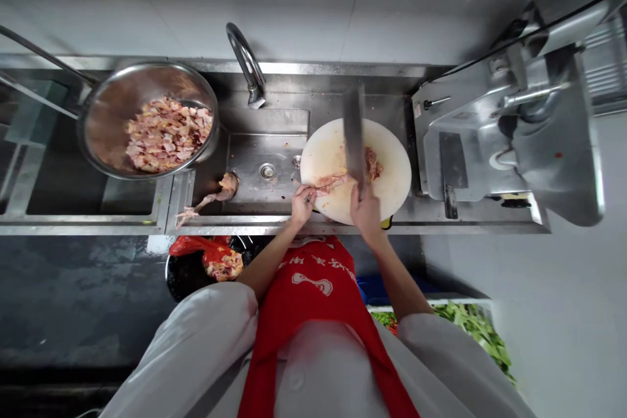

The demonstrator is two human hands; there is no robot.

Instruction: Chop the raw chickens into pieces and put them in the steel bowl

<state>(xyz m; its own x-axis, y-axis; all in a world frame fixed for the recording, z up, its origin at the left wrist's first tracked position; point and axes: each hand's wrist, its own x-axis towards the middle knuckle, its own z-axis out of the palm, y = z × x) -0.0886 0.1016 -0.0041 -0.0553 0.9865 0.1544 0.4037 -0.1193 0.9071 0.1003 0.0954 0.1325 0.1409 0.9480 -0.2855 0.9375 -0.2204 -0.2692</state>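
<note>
On the round white cutting board [392, 192] lies a raw poultry piece [333, 181], stretched toward the board's left edge. My left hand [302, 206] grips its left end, fingers closed. My right hand [365, 211] is wrapped round the handle of a cleaver [353, 134], whose broad blade is somewhat blurred and points away from me over the board. Just right of the blade sits a small heap of chopped meat [373, 164], partly hidden by it. Whether the blade touches the poultry piece I cannot tell.
A large steel bowl [105, 137] of chopped meat stands left of the sink [249, 150] and its faucet [247, 65]. A poultry leg [220, 192] lies at the sink's left edge. A slicing machine [529, 117] and a second cleaver [451, 166] are at right.
</note>
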